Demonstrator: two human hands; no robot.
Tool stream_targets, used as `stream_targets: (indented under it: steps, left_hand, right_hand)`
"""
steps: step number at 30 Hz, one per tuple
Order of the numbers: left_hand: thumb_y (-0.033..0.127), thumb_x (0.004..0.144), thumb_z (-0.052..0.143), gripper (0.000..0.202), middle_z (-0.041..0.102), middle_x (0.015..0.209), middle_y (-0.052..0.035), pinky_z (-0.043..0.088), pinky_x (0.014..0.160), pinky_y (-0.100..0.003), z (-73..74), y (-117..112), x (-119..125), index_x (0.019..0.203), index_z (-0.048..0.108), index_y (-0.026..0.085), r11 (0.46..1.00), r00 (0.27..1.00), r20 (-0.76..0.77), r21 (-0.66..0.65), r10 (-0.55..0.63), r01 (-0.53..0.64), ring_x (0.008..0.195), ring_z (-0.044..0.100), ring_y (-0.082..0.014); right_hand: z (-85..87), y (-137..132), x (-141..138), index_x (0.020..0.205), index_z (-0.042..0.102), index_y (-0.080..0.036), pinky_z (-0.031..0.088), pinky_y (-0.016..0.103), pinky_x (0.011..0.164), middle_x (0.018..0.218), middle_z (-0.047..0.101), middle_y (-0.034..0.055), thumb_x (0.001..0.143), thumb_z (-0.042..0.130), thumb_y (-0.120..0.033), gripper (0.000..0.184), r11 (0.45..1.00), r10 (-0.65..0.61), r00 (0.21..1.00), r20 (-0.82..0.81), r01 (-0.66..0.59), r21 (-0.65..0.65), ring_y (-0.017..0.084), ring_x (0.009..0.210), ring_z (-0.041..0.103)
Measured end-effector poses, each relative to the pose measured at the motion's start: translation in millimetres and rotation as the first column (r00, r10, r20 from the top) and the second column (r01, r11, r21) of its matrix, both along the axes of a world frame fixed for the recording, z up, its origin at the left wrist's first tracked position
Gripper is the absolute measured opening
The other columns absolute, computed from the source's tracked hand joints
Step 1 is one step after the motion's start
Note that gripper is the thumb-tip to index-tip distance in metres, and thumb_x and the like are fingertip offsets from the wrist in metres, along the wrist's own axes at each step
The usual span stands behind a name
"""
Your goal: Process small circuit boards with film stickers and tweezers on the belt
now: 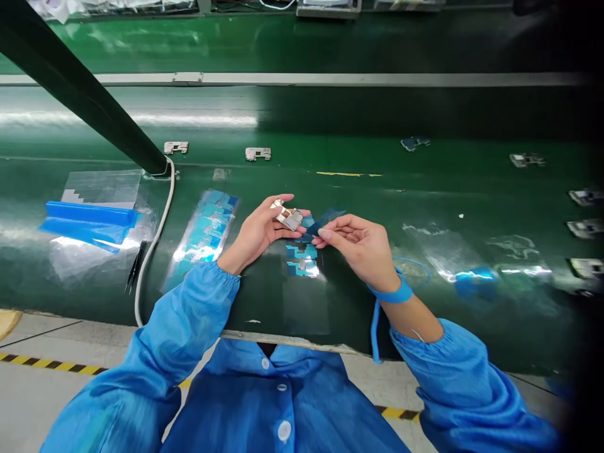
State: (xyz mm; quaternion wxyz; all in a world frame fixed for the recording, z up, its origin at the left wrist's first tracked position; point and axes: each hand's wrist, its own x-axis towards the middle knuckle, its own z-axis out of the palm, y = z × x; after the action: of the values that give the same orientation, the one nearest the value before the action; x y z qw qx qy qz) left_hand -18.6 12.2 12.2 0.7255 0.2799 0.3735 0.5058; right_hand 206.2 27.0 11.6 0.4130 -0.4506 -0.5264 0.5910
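**Fig. 1. A metal bracket and a blue film strip held between two hands above a green belt**

Seen from the head, looking down past a blue smock (283,402). We see the left hand (257,229) curled and raised, its fingers grasping a small metal bracket (289,218) with bright, stamped faces and stepped edges. The right hand (361,248) pinches a dark blue film strip (325,223) between thumb and fingertips. The strip's free end reaches toward the bracket, but we cannot tell whether the two touch.

Below the hands lies a small sheet of cut blue pieces (302,261). To its left, a longer glossy sheet (201,236) carries angular teal and blue shapes. Farther left, we note slender black tweezers (136,267) beside a clear plastic bag (101,189) with folded blue material (89,221). A white cable (153,251) curves past them. A blue wrist strap (394,291) circles the right wrist, with its coiled cord (375,333) hanging over the front edge of the smooth green belt (358,151). More metal brackets (176,147) sit along the belt's far side.
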Motion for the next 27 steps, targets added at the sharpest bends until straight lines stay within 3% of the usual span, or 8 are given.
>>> stream_targets:
  steps: [3, 6, 10, 13, 17, 21, 27]
  left_hand:
    - [0.032, 0.108, 0.067, 0.023, 0.085, 0.111, -0.0102, 0.068, 0.089, -0.038, -5.3, -1.0, 1.3, 0.121, 0.05, 0.022, 0.999, 0.997, -0.065, 0.043, 0.034, -0.031, 0.093, 0.084, -0.0208]
    - [0.042, 0.103, 0.078, 0.036, 0.085, 0.105, -0.0068, 0.071, 0.091, -0.044, -8.3, -1.7, 0.5, 0.113, 0.05, 0.022, 0.998, 0.993, -0.112, 0.051, -0.019, 0.025, 0.089, 0.086, -0.0223]
    - [0.044, 0.101, 0.082, 0.044, 0.085, 0.109, -0.0085, 0.072, 0.074, -0.034, -5.6, -2.1, -1.2, 0.134, 0.066, 0.02, 0.993, 0.972, -0.225, 0.086, -0.061, 0.083, 0.086, 0.084, -0.0212]
    - [0.04, 0.102, 0.08, 0.054, 0.085, 0.109, -0.0079, 0.072, 0.069, -0.029, -3.6, -2.3, -0.6, 0.15, 0.064, 0.022, 0.993, 0.962, -0.271, 0.097, -0.042, 0.071, 0.089, 0.082, -0.0205]
    - [0.044, 0.106, 0.073, 0.04, 0.083, 0.114, -0.0097, 0.073, 0.071, -0.03, -3.6, -3.3, 1.9, 0.137, 0.074, 0.02, 0.995, 0.968, -0.239, 0.048, -0.071, 0.085, 0.088, 0.083, -0.0195]
    - [0.045, 0.108, 0.068, 0.041, 0.081, 0.115, -0.0103, 0.075, 0.072, -0.034, -0.5, -5.1, 5.2, 0.138, 0.076, 0.018, 0.996, 0.976, -0.2, 0.008, -0.082, 0.085, 0.086, 0.083, -0.0204]
    - [0.048, 0.108, 0.066, 0.042, 0.082, 0.114, -0.0099, 0.076, 0.079, -0.04, 0.9, -6.0, 8.2, 0.138, 0.075, 0.02, 0.992, 0.978, -0.173, 0.021, -0.115, 0.121, 0.089, 0.085, -0.0237]
  right_hand:
    - [-2.1, -0.2, -0.2, 0.084, 0.073, -0.024, 0.075, 0.035, 0.073, 0.081, 0.084, 0.004, 0.081, 0.101, -0.053, 0.041, 0.999, 0.04, 0.998, -0.04, -0.041, -0.02, 0.022, 0.075, 0.085]
    - [-3.3, -0.7, -0.1, 0.092, 0.072, -0.025, 0.075, 0.036, 0.076, 0.083, 0.085, 0.0024, 0.084, 0.099, -0.053, 0.04, 0.997, 0.064, 0.995, -0.073, -0.067, -0.033, 0.022, 0.077, 0.086]
    - [0.6, -1.4, -0.1, 0.097, 0.072, -0.025, 0.076, 0.038, 0.077, 0.08, 0.085, 0.0025, 0.079, 0.102, -0.053, 0.045, 0.997, 0.018, 0.998, -0.056, -0.022, -0.076, 0.024, 0.076, 0.086]
    - [3.2, -1.7, 0.9, 0.091, 0.074, -0.023, 0.076, 0.038, 0.074, 0.078, 0.085, 0.0052, 0.078, 0.103, -0.053, 0.043, 0.995, 0.018, 0.999, -0.042, -0.022, -0.099, 0.025, 0.074, 0.086]
    - [1.5, -2.1, 2.8, 0.086, 0.08, -0.019, 0.071, 0.033, 0.067, 0.078, 0.083, 0.0059, 0.078, 0.103, -0.051, 0.04, 0.993, 0.081, 0.996, -0.02, -0.083, -0.084, 0.021, 0.068, 0.081]
    - [-0.8, -3.5, 3.6, 0.085, 0.082, -0.019, 0.06, 0.027, 0.063, 0.082, 0.079, 0.0031, 0.08, 0.102, -0.046, 0.034, 0.99, 0.144, 0.989, 0.034, -0.143, -0.018, 0.013, 0.066, 0.068]
    - [-4.8, -6.5, 2.2, 0.09, 0.077, -0.019, 0.055, 0.029, 0.07, 0.089, 0.076, 0.003, 0.089, 0.094, -0.051, 0.036, 0.979, 0.202, 0.977, 0.065, -0.201, -0.011, 0.014, 0.074, 0.066]
